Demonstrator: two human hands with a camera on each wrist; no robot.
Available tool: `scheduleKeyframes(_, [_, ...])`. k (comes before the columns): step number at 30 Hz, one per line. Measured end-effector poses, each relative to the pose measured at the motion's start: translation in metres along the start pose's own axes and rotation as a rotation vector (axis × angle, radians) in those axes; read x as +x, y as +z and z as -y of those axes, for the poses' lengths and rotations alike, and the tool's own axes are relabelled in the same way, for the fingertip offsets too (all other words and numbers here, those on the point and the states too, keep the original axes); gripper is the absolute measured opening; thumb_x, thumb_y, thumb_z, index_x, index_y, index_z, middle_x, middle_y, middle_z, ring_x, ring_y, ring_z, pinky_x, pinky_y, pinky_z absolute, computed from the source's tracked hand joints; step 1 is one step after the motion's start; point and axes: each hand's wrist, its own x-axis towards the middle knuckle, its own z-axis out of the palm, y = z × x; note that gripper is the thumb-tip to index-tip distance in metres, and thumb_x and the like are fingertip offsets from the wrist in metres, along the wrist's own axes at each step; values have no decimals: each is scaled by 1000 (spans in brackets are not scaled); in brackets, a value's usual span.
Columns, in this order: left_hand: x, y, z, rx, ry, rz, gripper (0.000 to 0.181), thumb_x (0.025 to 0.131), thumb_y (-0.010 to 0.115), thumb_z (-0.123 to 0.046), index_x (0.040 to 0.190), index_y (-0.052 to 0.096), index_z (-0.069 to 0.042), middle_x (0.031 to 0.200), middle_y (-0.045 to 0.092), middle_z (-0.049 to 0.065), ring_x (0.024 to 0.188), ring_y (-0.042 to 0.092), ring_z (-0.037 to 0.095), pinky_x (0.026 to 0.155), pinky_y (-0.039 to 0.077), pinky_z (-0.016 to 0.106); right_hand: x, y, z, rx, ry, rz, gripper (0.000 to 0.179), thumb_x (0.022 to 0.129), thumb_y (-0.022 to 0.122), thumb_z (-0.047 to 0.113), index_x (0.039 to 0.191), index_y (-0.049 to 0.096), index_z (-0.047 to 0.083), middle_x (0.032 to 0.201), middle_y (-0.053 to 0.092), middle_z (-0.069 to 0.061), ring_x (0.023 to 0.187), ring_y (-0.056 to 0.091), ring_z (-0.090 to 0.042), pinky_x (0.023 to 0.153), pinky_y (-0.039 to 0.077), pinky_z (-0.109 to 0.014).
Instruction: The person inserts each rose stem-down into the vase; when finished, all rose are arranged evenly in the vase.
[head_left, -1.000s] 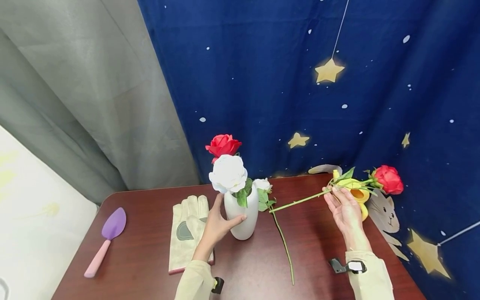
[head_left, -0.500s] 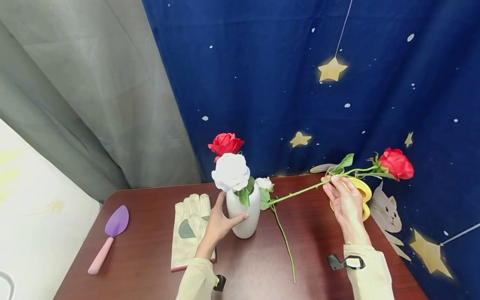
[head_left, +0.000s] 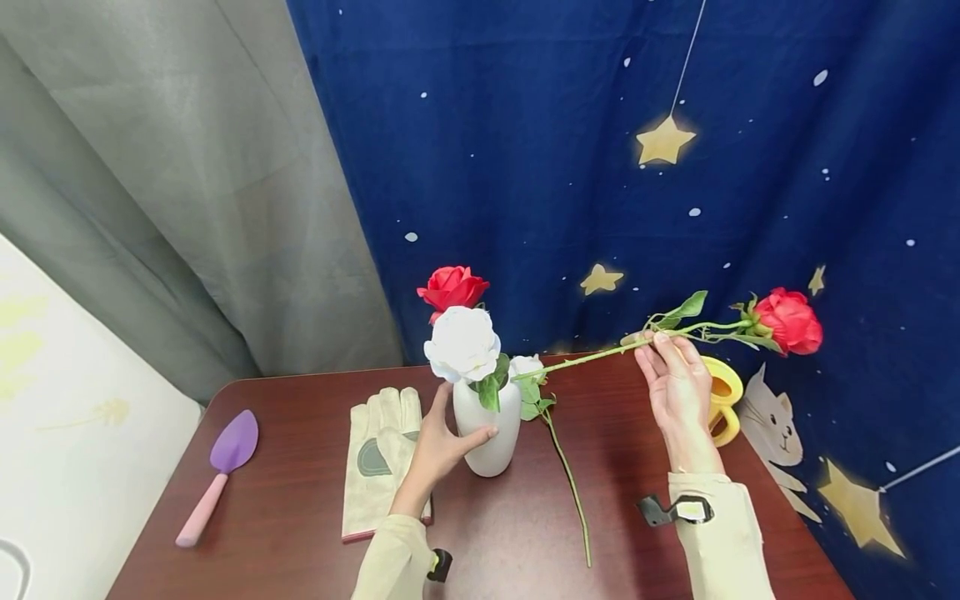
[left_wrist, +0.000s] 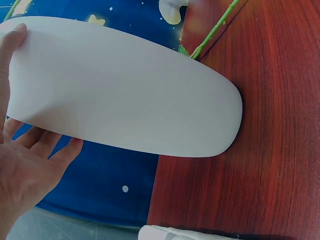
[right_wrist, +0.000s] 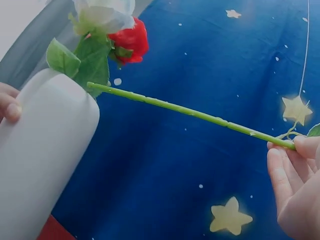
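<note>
My left hand (head_left: 438, 450) grips a white vase (head_left: 491, 433) from its left side, thumb across the front and fingers behind. A white rose (head_left: 461, 343) and a red rose (head_left: 453, 288) stand in the vase. My right hand (head_left: 681, 387) pinches the green stem of another red rose (head_left: 787, 322), its bloom pointing right. In the right wrist view the cut end of that stem (right_wrist: 180, 108) lies close to the vase's mouth; whether they touch I cannot tell. A second white rose (head_left: 527, 367) lies on the table behind and right of the vase.
On the table (head_left: 285, 500), beige work gloves (head_left: 375, 475) lie left of the vase. A trowel (head_left: 221, 475) with purple blade and pink handle lies further left. A yellow watering can (head_left: 723, 392) stands behind my right hand. Curtains (head_left: 525, 167) hang behind the table.
My right hand has lifted the red rose and moved slightly left, bringing the stem's end up from near the table to the vase's rim. My left hand keeps its grip on the vase.
</note>
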Motion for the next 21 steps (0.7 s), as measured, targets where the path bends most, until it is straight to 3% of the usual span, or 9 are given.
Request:
scheduleKeyframes(13, [0,0,0,-2,6,-1,82,65,85,-37,133,41,-22,126,52,-2,114,49,17,95,37,49,-4,23,-21,-119,-47,70,10,88,58,-6,82,61,1,80,68,-14,76,68,-24,71,53,-33])
scheduleKeyframes(21, [-1,0,0,17,3,0,81,65,84,-39,132,41,-24,126,52,-3,113,49,15,94,38,45,-4,30,-24,-128,-76,82,8,88,58,-6,84,60,1,81,68,-14,78,68,-26,70,53,-33])
